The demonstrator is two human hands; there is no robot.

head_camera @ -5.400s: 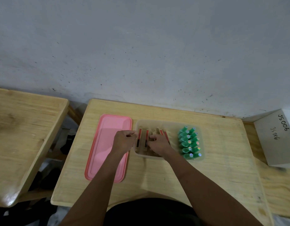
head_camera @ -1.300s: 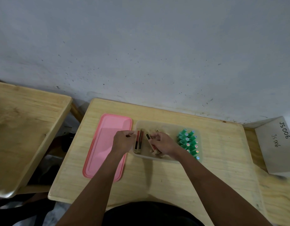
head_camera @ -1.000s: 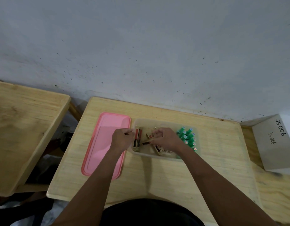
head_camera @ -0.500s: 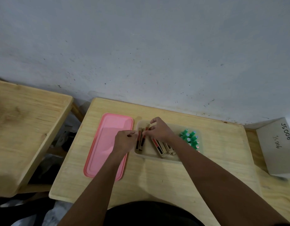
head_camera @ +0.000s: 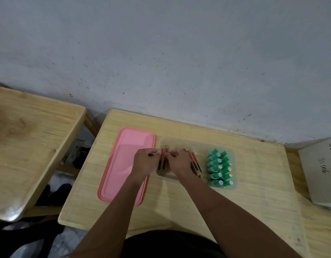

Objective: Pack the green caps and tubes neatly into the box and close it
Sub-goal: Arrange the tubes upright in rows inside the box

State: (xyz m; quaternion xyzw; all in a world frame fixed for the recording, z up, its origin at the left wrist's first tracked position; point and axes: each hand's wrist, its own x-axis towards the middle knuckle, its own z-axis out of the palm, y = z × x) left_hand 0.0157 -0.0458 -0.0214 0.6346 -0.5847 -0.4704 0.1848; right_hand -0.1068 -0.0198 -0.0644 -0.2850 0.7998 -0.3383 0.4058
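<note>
A clear plastic box (head_camera: 196,144) lies on the wooden table (head_camera: 254,183). Several green caps (head_camera: 219,168) stand packed in rows at its right end. Gold tubes with red stripes lie inside: two tubes (head_camera: 163,164) at the left end and several more tubes (head_camera: 195,163) in the middle. My left hand (head_camera: 145,162) sits at the box's left edge with its fingers curled against the left tubes. My right hand (head_camera: 179,162) is inside the box, its fingertips pinching at the same left tubes. The pink lid (head_camera: 123,164) lies flat to the left of the box.
A second wooden table (head_camera: 30,142) stands to the left across a gap. A grey cardboard box (head_camera: 320,170) with handwriting sits at the right edge. A grey wall (head_camera: 161,53) rises right behind the table.
My right hand came from the middle tubes to the left end of the box and now meets my left hand at the two left tubes. The left hand stayed at the box's left edge.
</note>
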